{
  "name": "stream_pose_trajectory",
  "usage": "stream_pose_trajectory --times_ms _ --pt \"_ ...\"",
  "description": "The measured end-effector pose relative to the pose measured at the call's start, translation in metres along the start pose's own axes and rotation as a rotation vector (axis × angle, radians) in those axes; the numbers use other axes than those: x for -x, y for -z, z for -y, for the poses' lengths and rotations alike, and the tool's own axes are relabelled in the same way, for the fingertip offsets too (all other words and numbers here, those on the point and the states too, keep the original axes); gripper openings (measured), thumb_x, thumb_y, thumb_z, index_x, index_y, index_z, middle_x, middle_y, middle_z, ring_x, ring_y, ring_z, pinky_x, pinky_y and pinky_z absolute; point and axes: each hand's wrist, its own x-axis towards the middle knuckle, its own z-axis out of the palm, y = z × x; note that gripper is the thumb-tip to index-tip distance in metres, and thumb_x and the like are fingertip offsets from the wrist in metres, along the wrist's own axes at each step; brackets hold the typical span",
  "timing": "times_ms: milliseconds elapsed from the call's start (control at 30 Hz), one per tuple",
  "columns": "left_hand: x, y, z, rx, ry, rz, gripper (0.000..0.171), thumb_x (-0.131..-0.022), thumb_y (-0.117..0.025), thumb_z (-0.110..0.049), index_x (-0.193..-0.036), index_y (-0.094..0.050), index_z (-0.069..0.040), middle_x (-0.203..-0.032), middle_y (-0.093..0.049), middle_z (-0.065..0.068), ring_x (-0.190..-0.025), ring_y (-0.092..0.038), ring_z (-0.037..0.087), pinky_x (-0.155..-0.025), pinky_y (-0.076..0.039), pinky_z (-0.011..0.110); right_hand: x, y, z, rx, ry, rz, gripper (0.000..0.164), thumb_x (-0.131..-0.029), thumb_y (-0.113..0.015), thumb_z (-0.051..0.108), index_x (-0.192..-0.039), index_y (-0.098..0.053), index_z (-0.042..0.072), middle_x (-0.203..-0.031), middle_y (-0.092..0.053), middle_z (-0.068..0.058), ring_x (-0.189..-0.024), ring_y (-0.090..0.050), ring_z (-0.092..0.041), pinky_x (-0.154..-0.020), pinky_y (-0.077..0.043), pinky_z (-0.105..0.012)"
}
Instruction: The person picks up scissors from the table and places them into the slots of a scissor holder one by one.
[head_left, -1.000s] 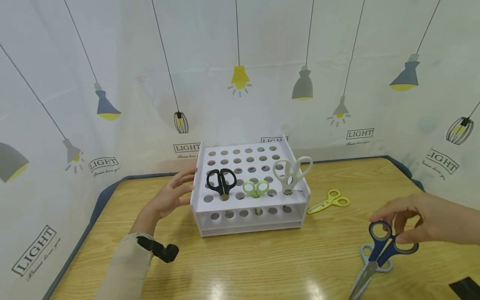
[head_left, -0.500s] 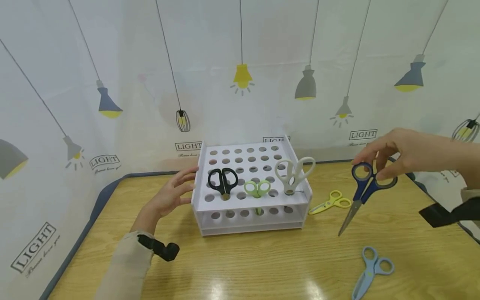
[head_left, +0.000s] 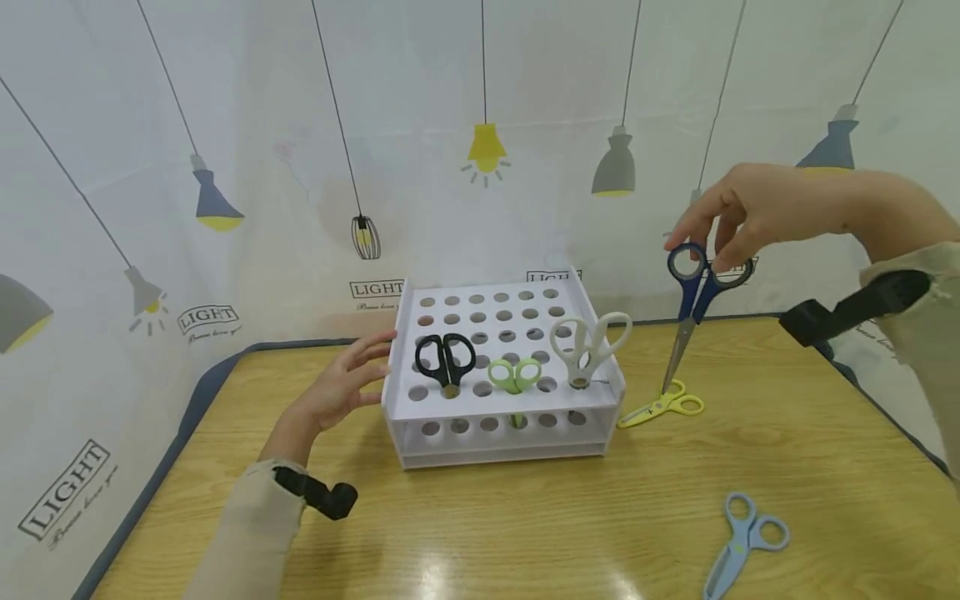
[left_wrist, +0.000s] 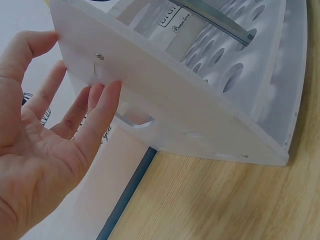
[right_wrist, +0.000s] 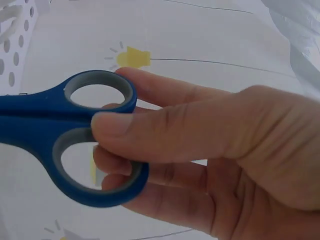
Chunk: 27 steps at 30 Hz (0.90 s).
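My right hand (head_left: 765,212) pinches a pair of dark blue scissors (head_left: 694,292) by the handle loops, blades pointing down, to the right of the white holed rack (head_left: 498,404). In the right wrist view, the thumb presses between the two grey-lined loops of the blue scissors (right_wrist: 55,117). My left hand (head_left: 341,387) touches the rack's left side with its fingertips; in the left wrist view the fingers rest lightly against the side panel (left_wrist: 165,100). Black scissors (head_left: 445,362), small green scissors (head_left: 514,379) and white scissors (head_left: 585,354) stand handles up in the rack's front row.
Yellow scissors (head_left: 667,404) lie on the wooden table (head_left: 487,533) just right of the rack, overlapped by the blue scissors' tip in the head view. Light blue scissors (head_left: 738,542) lie nearer the front right. A lamp-printed curtain (head_left: 420,100) hangs behind the table.
My right hand has lifted the blue scissors off the area over the light blue pair and carried them up and left, toward the rack. My left hand has stayed at the rack's side.
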Motion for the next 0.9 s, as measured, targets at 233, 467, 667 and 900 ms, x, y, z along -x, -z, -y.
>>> stream_pose_trajectory --times_ms 233,467,667,900 --pt "0.004 0.000 0.001 0.006 -0.001 0.002 0.057 -0.092 -0.054 -0.011 -0.143 -0.029 -0.015 -0.144 -0.023 0.015 -0.121 -0.038 0.032 -0.086 -0.048 0.042 -0.027 0.022 0.032 0.089 -0.013 -0.038 0.045 -0.076 -0.070 -0.001 -0.119 -0.062 0.010 -0.100 -0.056 -0.012 -0.079 -0.063 -0.019 -0.076 -0.049 -0.036" --pt "0.007 0.000 0.002 0.006 -0.013 -0.002 0.057 -0.092 -0.053 -0.010 -0.143 -0.029 -0.015 -0.144 -0.023 0.015 -0.121 -0.038 0.032 -0.086 -0.048 0.043 -0.051 0.028 0.056 0.134 0.069 -0.081 0.041 -0.076 -0.070 -0.004 -0.115 -0.065 0.009 -0.099 -0.059 -0.011 -0.080 -0.063 -0.021 -0.074 -0.052 -0.031" --pt "0.008 -0.001 0.003 0.014 -0.020 0.004 0.057 -0.092 -0.053 -0.009 -0.143 -0.028 -0.014 -0.144 -0.023 0.016 -0.121 -0.037 0.033 -0.086 -0.047 0.043 -0.064 0.020 0.062 0.111 0.068 -0.091 0.039 -0.076 -0.069 -0.006 -0.112 -0.067 0.008 -0.097 -0.058 -0.012 -0.081 -0.063 -0.021 -0.077 -0.051 -0.034" --pt "0.007 -0.003 0.004 0.010 -0.022 0.012 0.058 -0.091 -0.053 -0.010 -0.143 -0.028 -0.013 -0.144 -0.023 0.017 -0.122 -0.037 0.034 -0.086 -0.047 0.044 -0.073 0.009 0.060 0.104 0.094 -0.061 0.041 -0.075 -0.070 -0.006 -0.112 -0.067 0.009 -0.098 -0.060 -0.012 -0.084 -0.063 -0.022 -0.074 -0.052 -0.035"
